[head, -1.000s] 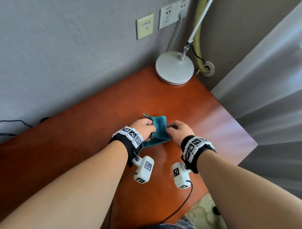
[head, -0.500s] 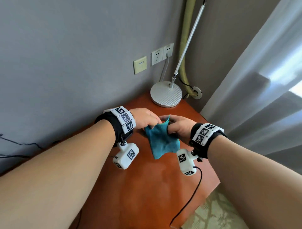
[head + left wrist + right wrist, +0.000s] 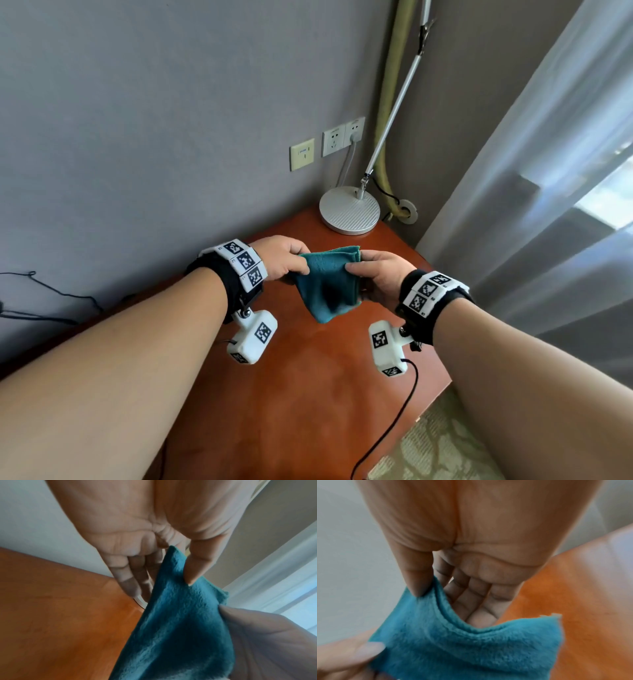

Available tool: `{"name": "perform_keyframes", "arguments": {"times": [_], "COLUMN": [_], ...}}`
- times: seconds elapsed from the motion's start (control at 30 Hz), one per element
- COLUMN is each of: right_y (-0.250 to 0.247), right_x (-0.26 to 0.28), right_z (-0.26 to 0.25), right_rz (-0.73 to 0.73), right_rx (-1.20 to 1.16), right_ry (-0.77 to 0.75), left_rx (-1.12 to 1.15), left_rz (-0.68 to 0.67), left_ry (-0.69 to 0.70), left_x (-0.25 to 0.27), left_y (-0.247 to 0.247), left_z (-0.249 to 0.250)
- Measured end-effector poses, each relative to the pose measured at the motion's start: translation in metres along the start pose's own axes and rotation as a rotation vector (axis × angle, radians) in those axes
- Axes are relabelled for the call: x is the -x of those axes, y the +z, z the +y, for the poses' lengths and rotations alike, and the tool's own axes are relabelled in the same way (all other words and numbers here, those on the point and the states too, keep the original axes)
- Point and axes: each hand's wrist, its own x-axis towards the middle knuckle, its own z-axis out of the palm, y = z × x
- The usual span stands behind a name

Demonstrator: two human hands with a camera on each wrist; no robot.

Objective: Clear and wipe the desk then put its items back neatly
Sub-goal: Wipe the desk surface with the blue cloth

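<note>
- The cloth (image 3: 327,284) hangs in the air between both hands, above the tabletop (image 3: 308,394) and touching it nowhere that shows.
- Left hand (image 3: 281,258): grip clamped on the cloth's upper left corner, thumb in front and fingers behind, as the left wrist view confirms.
- Right hand (image 3: 378,274): grip clamped on the upper right edge, thumb on the near face and fingers curled behind the fold.
- The step in hand looks like folding or squaring the cloth, either for another wipe or to put it away; which one I cannot tell.
- To do it well, keep both grips level so the top edge between them stays taut and straight.
- Bring the two grips together evenly, matching corner to corner, so the layers stack rather than bunch.
- Pinch only near the edge; a deep handful would crease the pad.
- Lower the hanging part onto the tabletop to flatten it if the fold slips.
- Orientation: the top edge runs across from left grip to right grip, nearly level.
- The cloth's long axis hangs downward from the grips, tapering to a point just below and between them, leaning slightly toward the right grip.
- The lamp base (image 3: 349,210) stands beyond the grips, well clear of the cloth.
</note>
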Motion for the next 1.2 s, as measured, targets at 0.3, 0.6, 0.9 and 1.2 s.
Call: {"name": "perform_keyframes", "arguments": {"times": [0.3, 0.6, 0.9, 1.2], "right_y": [-0.004, -0.011, -0.029, -0.047], "right_x": [0.003, 0.0, 0.007, -0.019], "right_z": [0.017, -0.009, 0.105, 0.134], "right_rz": [0.209, 0.49, 0.243, 0.261], "right_rx": [-0.038, 0.499, 1.015, 0.866], "right_ry": [0.024, -0.201, 0.173, 0.232], "left_rx": [0.363, 0.095, -0.196, -0.096], "left_rz": [0.126, 0.235, 0.025, 0.107], "left_ry": [-0.002, 0.177, -0.089, -0.227], "left_x": [0.0, -0.013, -0.022, -0.048], "left_y": [0.022, 0.013, 0.092, 0.113], "left_z": [-0.026, -0.001, -0.112, -0.128]}}
